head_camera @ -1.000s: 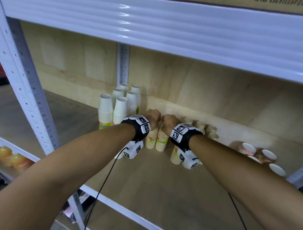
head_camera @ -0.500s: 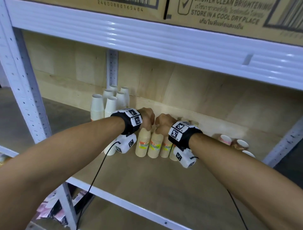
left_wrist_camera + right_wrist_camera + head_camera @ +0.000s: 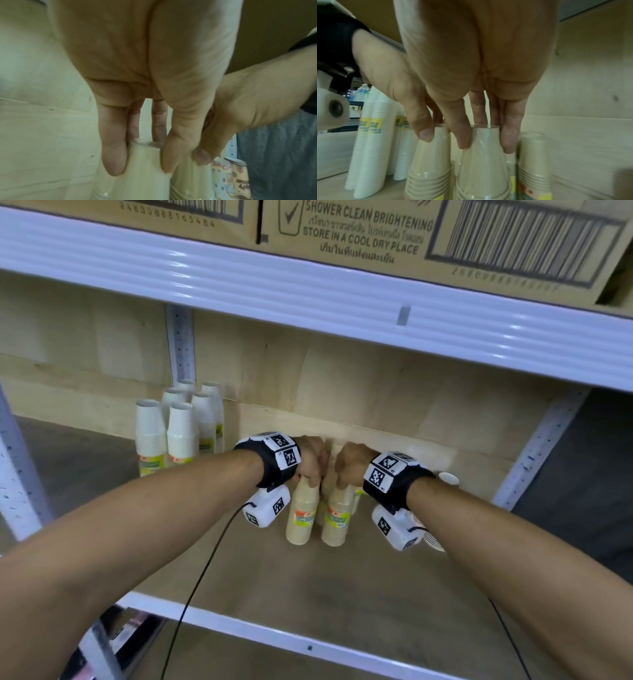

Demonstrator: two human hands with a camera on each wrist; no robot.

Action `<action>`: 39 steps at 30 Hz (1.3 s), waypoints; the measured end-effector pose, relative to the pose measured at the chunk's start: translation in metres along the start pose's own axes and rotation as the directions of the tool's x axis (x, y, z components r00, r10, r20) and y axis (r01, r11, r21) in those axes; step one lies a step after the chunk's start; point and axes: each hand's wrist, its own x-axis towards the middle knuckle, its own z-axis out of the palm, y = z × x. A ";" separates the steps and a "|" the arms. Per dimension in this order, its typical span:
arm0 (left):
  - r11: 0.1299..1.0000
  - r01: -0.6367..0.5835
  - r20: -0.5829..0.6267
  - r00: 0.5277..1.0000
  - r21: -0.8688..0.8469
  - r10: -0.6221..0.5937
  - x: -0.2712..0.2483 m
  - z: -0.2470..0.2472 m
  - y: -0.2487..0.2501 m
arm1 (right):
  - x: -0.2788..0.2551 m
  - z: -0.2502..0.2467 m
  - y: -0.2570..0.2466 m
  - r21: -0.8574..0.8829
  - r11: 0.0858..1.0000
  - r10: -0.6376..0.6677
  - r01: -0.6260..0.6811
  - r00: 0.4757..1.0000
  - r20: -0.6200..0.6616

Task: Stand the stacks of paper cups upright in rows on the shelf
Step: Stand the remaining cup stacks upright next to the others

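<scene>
Two beige stacks of paper cups in clear wrap stand upright side by side on the wooden shelf (image 3: 308,594). My left hand (image 3: 313,465) pinches the top of the left stack (image 3: 301,515) between fingers and thumb; in the left wrist view the left hand (image 3: 140,162) grips that stack (image 3: 145,180). My right hand (image 3: 347,470) holds the top of the right stack (image 3: 337,518), shown close in the right wrist view as the right hand (image 3: 486,143) on its stack (image 3: 481,169). More beige stacks stand behind, partly hidden; one (image 3: 534,162) is just right.
Several white cup stacks (image 3: 178,433) stand upright at the back left by a perforated post (image 3: 180,344). Patterned cups (image 3: 448,479) sit to the right behind my right wrist. The upper shelf rail (image 3: 308,285) carries cardboard boxes (image 3: 342,227). A white front rail (image 3: 274,635) edges the shelf.
Both hands stay on the tops of the beige stacks. The stacks under them have bunched closer together, and the head view has tilted upward to show the boxes above.
</scene>
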 end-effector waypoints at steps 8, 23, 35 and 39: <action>0.998 -0.068 0.012 0.998 0.000 0.068 0.021 0.015 0.023 | -0.003 0.008 0.035 0.000 0.997 0.082 -0.082 0.997 0.001; 0.995 -0.088 -0.015 0.996 -0.045 0.087 0.050 0.025 0.018 | 0.024 0.017 0.051 0.119 0.985 0.132 -0.123 0.989 -0.070; 0.995 -0.079 0.018 0.997 -0.062 0.080 0.057 0.025 0.016 | 0.039 0.022 0.054 0.126 0.987 0.109 -0.098 0.990 -0.085; 0.994 -0.087 0.019 0.996 -0.065 0.088 0.054 0.021 0.014 | 0.036 0.017 0.054 0.154 0.985 0.094 -0.079 0.991 -0.096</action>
